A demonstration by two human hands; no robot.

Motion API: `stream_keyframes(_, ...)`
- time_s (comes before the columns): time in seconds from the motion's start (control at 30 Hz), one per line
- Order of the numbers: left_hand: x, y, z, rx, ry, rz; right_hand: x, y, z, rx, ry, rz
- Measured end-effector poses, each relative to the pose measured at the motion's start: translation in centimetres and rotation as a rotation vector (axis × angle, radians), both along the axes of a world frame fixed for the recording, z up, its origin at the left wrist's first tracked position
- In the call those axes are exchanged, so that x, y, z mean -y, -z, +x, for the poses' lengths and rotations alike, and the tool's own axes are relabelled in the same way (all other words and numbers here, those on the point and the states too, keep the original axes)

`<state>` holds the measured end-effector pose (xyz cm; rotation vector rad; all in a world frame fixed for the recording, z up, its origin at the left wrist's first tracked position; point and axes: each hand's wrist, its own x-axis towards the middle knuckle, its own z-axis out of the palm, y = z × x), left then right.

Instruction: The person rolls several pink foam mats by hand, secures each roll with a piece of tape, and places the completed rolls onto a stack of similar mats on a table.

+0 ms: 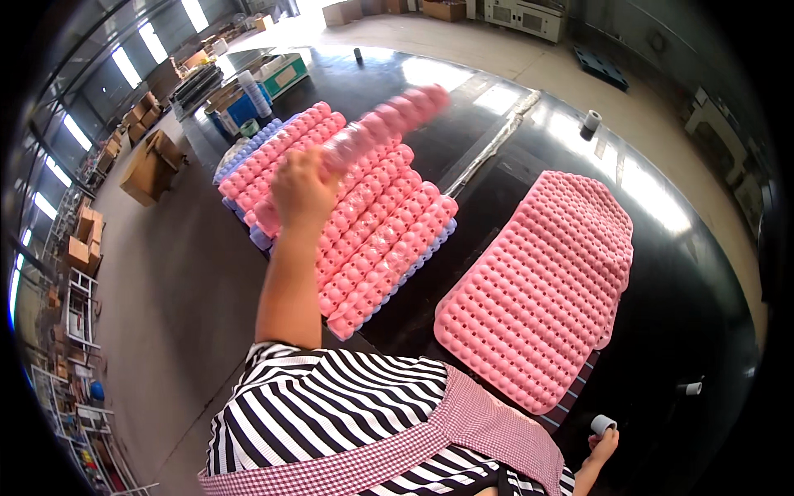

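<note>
My left hand [303, 192] is closed around one end of a pink rolled-up bubble mat [387, 121], raised above a pile of similar rolls [376, 223]. A shiny clear band wraps the held roll near my fingers, and its far end is blurred. Low at the right, my right hand [606, 446] grips a small white roll of tape [603, 425]; I cannot make out whether any is pulled off. Between my hands and further forward lies a pink bubble mat [529, 289], spread flat, with another pink edge showing beneath it.
Blue rolls [395, 289] sit under the pink pile. On the dark table [389, 74] stand a white roll [592, 121] at the far right, another small roll [693, 388] at the right, and a green box [283, 74] at the far left. A cardboard box [152, 168] is on the floor.
</note>
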<state>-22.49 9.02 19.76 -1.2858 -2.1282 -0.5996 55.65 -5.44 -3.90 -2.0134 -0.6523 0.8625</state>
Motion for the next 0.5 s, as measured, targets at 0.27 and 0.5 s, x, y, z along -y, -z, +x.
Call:
stream_keyframes(0.27,-0.4,4.3,-16.4,0.189,-0.215,-0.283,-0.9,1.3,0.1,-0.055,0.031,0.065)
stream_keyframes(0.5,-0.6,5.2,-4.7,0.137,0.302,0.073,0.0,1.6,1.5,-0.160,0.011,0.129)
